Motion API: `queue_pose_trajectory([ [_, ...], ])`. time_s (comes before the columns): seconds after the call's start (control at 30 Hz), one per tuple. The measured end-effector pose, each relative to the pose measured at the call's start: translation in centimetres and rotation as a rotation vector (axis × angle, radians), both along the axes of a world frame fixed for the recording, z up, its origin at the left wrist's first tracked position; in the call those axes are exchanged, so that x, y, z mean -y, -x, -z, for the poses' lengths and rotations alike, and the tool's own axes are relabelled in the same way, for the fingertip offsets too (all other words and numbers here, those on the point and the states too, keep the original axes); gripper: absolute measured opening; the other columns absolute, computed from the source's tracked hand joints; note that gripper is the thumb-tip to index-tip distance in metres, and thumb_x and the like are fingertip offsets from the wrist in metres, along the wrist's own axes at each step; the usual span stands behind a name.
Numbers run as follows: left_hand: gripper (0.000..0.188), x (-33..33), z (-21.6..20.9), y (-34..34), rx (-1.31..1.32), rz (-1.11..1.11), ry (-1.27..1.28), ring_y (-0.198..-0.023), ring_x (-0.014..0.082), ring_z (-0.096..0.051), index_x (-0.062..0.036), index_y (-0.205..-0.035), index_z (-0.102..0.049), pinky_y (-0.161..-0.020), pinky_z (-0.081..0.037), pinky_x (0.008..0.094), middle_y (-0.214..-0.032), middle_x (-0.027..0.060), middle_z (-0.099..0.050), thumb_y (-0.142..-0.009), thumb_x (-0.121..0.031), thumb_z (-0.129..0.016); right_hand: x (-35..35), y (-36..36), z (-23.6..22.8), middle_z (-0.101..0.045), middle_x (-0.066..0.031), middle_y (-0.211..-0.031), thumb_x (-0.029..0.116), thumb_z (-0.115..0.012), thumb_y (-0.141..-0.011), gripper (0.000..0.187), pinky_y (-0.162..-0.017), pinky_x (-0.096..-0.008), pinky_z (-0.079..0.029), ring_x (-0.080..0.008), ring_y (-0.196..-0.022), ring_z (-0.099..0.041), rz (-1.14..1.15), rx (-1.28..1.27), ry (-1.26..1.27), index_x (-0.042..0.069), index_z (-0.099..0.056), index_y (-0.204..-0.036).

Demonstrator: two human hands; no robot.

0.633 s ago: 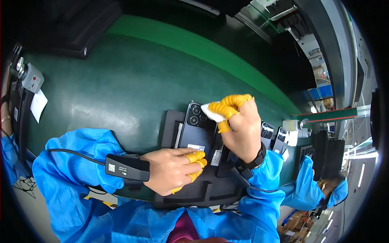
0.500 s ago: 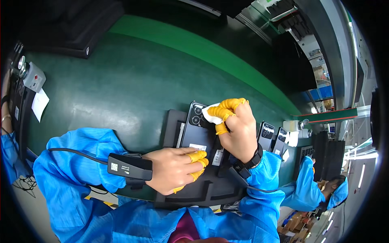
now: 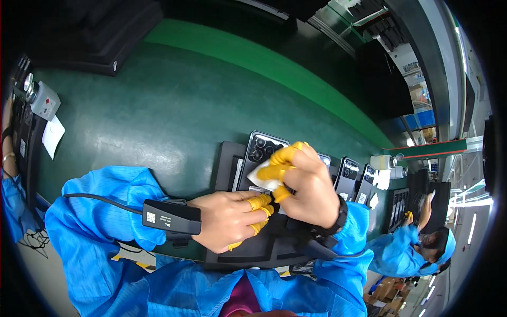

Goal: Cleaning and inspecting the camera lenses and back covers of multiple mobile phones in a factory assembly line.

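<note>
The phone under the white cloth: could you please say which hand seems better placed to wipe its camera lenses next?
Probably the right hand: its fingers pinch the white cloth over the phone, below the camera lenses. The left hand shows no cloth and lies by the phone's lower end.

We see phone back smooth, dark, low sheen; camera lenses glassy, shiny. White wipe soft, clothlike or papery, we cannot tell which. Yellow finger covers rubbery, wrinkled. Tray matt black, foam-like. Tabletop smooth green, dull sheen. Blue sleeve thin cloth, creased. Loose sheet plain paper, matt white.
</note>
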State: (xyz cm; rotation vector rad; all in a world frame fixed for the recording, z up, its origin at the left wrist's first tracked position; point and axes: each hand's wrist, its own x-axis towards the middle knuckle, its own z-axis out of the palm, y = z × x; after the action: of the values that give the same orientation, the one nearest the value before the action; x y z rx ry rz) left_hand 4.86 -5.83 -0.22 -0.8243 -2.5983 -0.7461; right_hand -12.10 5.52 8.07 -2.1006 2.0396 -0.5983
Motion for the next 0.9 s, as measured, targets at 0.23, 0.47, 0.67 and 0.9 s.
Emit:
queue_pose_trajectory([
  [0.23,0.031,-0.1,0.1,0.0,-0.007,-0.031,-0.005,-0.125,0.0301,-0.054,-0.0075,-0.092,-0.071,-0.115,-0.037,0.0394,-0.121,0.0092,-0.060,-0.066,-0.024,-0.069,-0.1,0.9,-0.4,-0.061,-0.0155,-0.092,-0.001,-0.070,-0.061,0.023,-0.076,-0.0429,-0.045,-0.0341,-0.082,-0.056,0.080,-0.104,0.137,0.001,-0.073,-0.083],
  [0.47,0.032,-0.1,-0.2,0.2,0.015,-0.012,-0.010,-0.125,0.0291,-0.054,-0.0066,-0.092,-0.071,-0.115,-0.037,0.0399,-0.120,0.0095,-0.060,-0.064,-0.023,-0.069,2.2,1.2,2.5,-0.062,-0.0137,-0.089,-0.007,-0.066,-0.058,0.034,-0.071,-0.0408,-0.047,-0.0332,-0.080,-0.057,0.030,-0.084,0.259,0.003,-0.075,-0.089],
  [0.67,0.049,0.1,-0.1,0.3,-0.023,-0.031,0.000,-0.113,0.0243,-0.061,-0.0039,-0.108,-0.069,-0.115,-0.038,0.0419,-0.115,0.0085,-0.063,-0.065,-0.026,-0.065,0.1,0.9,1.1,-0.062,-0.0133,-0.088,-0.001,-0.071,-0.056,0.022,-0.076,-0.0434,-0.046,-0.0338,-0.078,-0.057,0.022,-0.183,0.102,0.002,-0.073,-0.078],
  [0.9,0.044,-0.1,-0.1,-0.1,-0.009,-0.043,-0.003,-0.126,0.0308,-0.054,-0.0014,-0.103,-0.069,-0.114,-0.038,0.0394,-0.125,0.0129,-0.059,-0.065,-0.024,-0.067,-0.9,1.9,-0.8,-0.062,-0.0123,-0.090,-0.001,-0.068,-0.058,0.025,-0.074,-0.0415,-0.044,-0.0310,-0.081,-0.056,0.141,-0.244,0.213,0.002,-0.072,-0.082],
])
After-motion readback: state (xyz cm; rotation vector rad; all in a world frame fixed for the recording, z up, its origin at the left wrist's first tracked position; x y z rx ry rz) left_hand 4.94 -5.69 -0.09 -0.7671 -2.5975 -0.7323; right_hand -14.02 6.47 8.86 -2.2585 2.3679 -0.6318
